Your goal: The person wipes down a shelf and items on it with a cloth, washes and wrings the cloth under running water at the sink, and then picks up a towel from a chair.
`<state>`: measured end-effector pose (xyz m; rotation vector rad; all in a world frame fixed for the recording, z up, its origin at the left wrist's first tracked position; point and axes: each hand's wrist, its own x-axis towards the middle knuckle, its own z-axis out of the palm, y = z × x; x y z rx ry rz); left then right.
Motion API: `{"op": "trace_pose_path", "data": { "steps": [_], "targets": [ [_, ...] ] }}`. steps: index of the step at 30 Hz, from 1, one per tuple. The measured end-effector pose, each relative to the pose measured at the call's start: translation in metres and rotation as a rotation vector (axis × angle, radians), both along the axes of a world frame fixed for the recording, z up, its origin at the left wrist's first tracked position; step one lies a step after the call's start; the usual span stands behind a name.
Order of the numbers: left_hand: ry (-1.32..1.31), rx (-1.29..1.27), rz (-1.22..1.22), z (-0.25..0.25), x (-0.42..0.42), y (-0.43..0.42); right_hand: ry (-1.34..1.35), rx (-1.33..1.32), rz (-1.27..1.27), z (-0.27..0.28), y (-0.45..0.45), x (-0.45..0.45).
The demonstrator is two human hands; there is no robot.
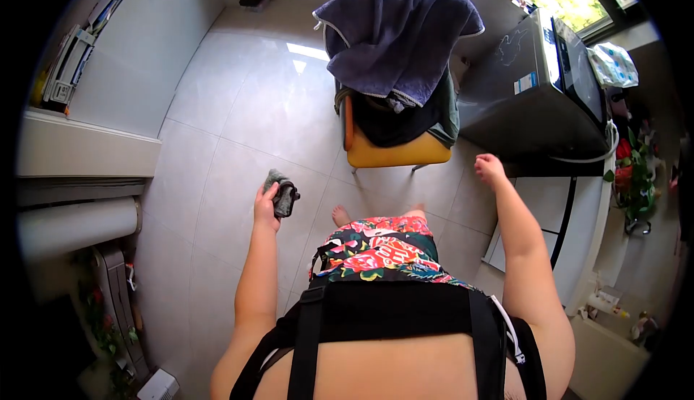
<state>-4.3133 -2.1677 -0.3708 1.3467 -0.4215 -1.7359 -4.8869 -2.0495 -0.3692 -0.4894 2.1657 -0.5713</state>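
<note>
My left hand (267, 208) is closed around a small dark bundle (285, 198), held above the floor. Grey fuzzy cloth shows at its top and black material below; I cannot make out exactly what it is. My right hand (490, 169) is raised on the other side, fingers curled in, and nothing shows in it. It is close to the front of a dark grey appliance (535, 111), apart from it. Ahead stands a chair with a yellow seat (397, 154), a purple-grey towel (397, 35) draped over its back and dark clothes (394, 122) piled on it.
Pale tiles (231, 125) cover the floor. A white cabinet (152, 60) stands at the left, with a white roll-shaped thing (79, 226) below it. Above the appliance lies a plastic packet (613, 65) near the window. Red flowers (629, 158) stand at the far right.
</note>
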Motion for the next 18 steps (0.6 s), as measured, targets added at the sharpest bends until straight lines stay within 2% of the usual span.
{"op": "trace_pose_path", "data": {
  "steps": [2,4,6,10,12,14,16,18],
  "targets": [
    [-0.063,0.011,0.061,0.001,-0.007,-0.001,0.249,-0.033,0.292,-0.023,-0.040,-0.063],
    [-0.102,0.033,0.188,-0.009,-0.017,0.009,0.382,-0.039,0.478,-0.009,-0.102,-0.112],
    [-0.122,0.037,0.375,-0.016,-0.022,0.039,0.452,-0.079,0.544,0.016,-0.175,-0.143],
    [-0.233,0.190,0.798,-0.014,-0.102,0.124,0.955,-0.478,0.747,0.029,-0.351,-0.215],
    [0.015,0.224,0.952,-0.049,-0.124,0.187,1.119,-0.697,0.814,0.036,-0.411,-0.223],
    [0.005,0.294,1.054,-0.044,-0.183,0.230,0.842,-0.669,0.927,0.062,-0.448,-0.208],
    [-0.107,0.347,0.988,-0.042,-0.225,0.262,0.765,-0.562,1.030,0.047,-0.482,-0.213],
    [-0.133,0.367,1.017,-0.021,-0.254,0.285,0.731,-0.319,0.848,0.056,-0.497,-0.201]
  ]
}}
